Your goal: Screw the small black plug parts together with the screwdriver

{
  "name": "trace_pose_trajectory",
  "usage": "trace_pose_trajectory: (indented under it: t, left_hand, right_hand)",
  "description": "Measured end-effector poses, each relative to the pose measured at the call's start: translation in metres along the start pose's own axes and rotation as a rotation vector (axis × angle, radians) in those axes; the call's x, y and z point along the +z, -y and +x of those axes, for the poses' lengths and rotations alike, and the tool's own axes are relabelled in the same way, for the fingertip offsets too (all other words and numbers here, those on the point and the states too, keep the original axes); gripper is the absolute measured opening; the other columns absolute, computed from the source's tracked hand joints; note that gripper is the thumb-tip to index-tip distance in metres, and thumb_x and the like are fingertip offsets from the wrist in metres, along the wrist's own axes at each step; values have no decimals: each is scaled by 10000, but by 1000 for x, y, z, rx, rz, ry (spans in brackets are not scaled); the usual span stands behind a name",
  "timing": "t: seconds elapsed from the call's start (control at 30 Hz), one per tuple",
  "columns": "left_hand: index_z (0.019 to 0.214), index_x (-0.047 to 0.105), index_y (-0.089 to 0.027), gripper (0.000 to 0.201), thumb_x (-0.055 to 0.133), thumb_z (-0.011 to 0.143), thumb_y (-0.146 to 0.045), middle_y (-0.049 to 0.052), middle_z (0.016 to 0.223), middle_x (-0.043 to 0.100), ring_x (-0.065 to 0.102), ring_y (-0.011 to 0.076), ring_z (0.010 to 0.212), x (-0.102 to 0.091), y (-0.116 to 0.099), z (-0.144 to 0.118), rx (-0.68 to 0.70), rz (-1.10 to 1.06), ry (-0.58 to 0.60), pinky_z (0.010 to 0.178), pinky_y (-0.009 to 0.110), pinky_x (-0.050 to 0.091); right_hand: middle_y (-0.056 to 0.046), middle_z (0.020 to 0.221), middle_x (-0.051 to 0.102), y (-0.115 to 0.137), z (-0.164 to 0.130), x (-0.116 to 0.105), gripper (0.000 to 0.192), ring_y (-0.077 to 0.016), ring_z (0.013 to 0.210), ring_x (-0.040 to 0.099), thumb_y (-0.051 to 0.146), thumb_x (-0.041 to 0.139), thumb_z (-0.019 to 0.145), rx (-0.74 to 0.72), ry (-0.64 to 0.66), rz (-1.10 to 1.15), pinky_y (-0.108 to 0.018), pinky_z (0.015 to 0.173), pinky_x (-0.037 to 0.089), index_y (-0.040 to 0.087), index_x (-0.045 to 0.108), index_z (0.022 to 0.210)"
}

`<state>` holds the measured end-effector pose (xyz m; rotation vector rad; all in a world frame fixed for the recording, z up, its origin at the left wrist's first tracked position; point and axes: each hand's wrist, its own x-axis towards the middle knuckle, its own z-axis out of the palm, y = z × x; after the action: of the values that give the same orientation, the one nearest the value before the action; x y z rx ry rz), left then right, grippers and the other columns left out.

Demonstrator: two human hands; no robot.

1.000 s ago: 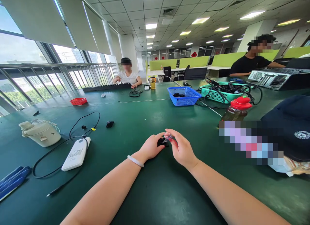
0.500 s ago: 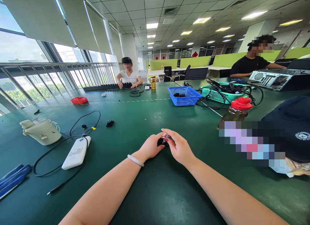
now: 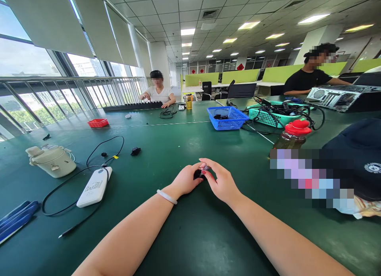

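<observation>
Both my hands meet just above the green table, around a small dark object with a shiny part on its right side. Its kind cannot be made out, since fingers cover most of it. My left hand, with a pale bracelet at the wrist, is closed around the dark object from the left. The thumb and fingers of my right hand pinch at its shiny side. Ahead and to the left lies a small black piece on the tabletop.
At left are a white power bank with a black cable, a cream bottle and a blue folded item. A blue basket, a green basket, a red-lidded bottle and a dark cap stand rightward. Two people sit beyond.
My hands stay nearly where they were, still together on the dark object. The person across the table has raised one hand from the black strip there.
</observation>
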<state>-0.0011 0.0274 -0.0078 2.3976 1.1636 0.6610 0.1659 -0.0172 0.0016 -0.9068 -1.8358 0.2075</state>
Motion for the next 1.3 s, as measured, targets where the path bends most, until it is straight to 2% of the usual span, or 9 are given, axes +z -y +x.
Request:
trace_pose_trajectory:
  t: [1.1, 1.3]
  left_hand:
    - [1144, 598, -206, 363, 671, 793, -149, 21, 935, 680, 625, 213, 909, 2, 2, 0, 5, -13, -10, 831, 318, 472]
    - [1139, 602, -203, 357, 666, 793, -143, 27, 947, 682, 627, 219, 922, 1, 3, 0, 4, -11, -10, 836, 323, 473]
  right_hand:
    - [-20, 1095, 713, 0, 0, -1, 390, -176, 954, 686, 154, 470, 928, -2, 6, -31, -354, 895, 575, 295, 555, 1282]
    - [-25, 1084, 712, 0, 0, 0, 392, -177, 943, 687, 154, 465, 928, 7, 9, -24, -339, 857, 588, 289, 558, 1284]
